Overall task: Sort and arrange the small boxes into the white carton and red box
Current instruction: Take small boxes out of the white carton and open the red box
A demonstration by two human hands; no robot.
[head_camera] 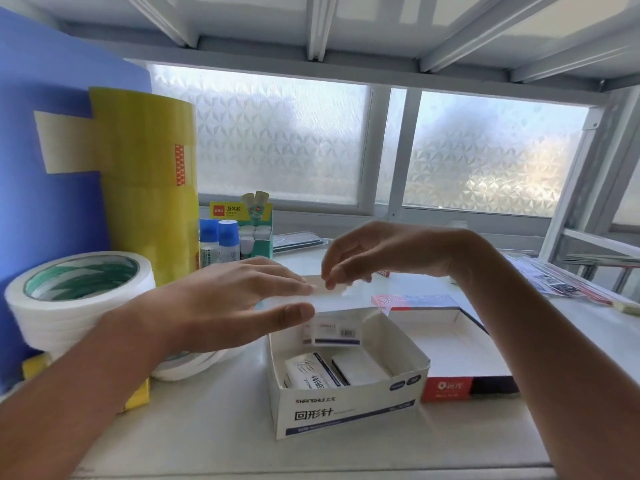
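The white carton (346, 407) stands open at the centre of the table. Three small white boxes lie inside it: one at the back (332, 333) and two at the front (311, 374) (358, 370). Its back flap (332, 301) stands up, blurred. My left hand (228, 303) reaches in from the left, fingers stretched above the flap's left end and thumb below it, apart. My right hand (367, 258) hangs over the flap, fingertips pinched on its upper edge. The red box (448, 386) lies open right of the carton, with nothing visible inside. Another small box (385, 273) peeks out behind my right hand.
Rolls of white tape (79, 299) are stacked at the left, with yellow tape rolls (149, 188) and a blue sheet behind. Glue bottles (221, 242) and a glue-stick display box (254, 230) stand at the back by the frosted window. Papers (561, 282) lie at the right.
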